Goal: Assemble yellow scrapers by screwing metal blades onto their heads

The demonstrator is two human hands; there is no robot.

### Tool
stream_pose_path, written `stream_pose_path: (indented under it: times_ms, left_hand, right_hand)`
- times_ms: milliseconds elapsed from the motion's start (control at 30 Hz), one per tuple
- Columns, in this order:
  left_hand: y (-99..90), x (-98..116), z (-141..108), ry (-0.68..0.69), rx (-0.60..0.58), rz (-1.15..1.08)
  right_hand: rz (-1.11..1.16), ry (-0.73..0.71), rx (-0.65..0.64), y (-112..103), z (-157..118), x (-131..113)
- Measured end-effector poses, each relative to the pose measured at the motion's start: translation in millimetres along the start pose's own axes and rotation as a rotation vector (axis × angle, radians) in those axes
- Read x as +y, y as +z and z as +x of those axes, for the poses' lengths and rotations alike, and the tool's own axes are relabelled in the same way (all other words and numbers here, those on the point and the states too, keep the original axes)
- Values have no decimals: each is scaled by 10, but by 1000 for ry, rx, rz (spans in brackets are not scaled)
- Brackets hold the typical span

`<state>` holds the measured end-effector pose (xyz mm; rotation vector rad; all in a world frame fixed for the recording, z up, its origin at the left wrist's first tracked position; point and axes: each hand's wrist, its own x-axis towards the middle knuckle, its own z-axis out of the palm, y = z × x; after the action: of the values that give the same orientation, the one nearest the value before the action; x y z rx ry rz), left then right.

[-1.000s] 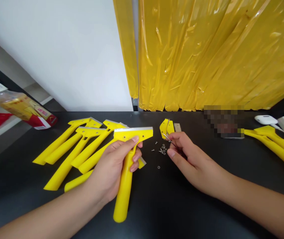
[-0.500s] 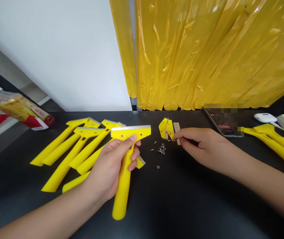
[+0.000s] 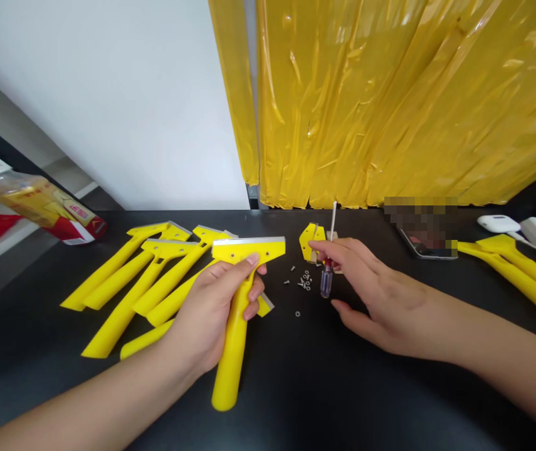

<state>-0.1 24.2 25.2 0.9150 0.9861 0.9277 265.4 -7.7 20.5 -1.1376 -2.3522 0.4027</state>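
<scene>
My left hand (image 3: 211, 310) is wrapped round the handle of a yellow scraper (image 3: 230, 351), whose metal blade edge points away from me. The thumb presses just under its head, where two small holes or screws show. My right hand (image 3: 371, 288) has a small screwdriver (image 3: 326, 280) at its fingers, shaft up and clear handle down; the thumb is apart from the handle. Beside those fingers lie yellow plates (image 3: 309, 239) and a partly hidden pale piece (image 3: 332, 235). Small screws and nuts (image 3: 305, 280) lie loose between the hands.
Several yellow scrapers (image 3: 112, 322) lie at the left on the black table (image 3: 268, 413). A bottle (image 3: 56, 203) stands tilted at the far left. A phone (image 3: 430, 245), a white case (image 3: 498, 223) and more yellow handles (image 3: 531, 269) are at the right. Yellow plastic sheeting (image 3: 366, 106) hangs behind.
The screwdriver has swung from roughly level to upright. My right thumb has moved down and away from the fingers. My left hand and the scraper are nearly unchanged.
</scene>
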Motion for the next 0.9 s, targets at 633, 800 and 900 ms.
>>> stream_pose_path:
  times_ms: [633, 800, 900]
  left_hand:
    - [2, -12, 3, -23, 18, -24]
    - [7, -1, 1, -27, 8, -21]
    - [8, 2, 2, -21, 20, -16]
  right_hand:
    - [910, 470, 412, 426, 163, 134]
    - [943, 487, 414, 456, 168, 175]
    - [950, 504, 417, 474, 171, 204]
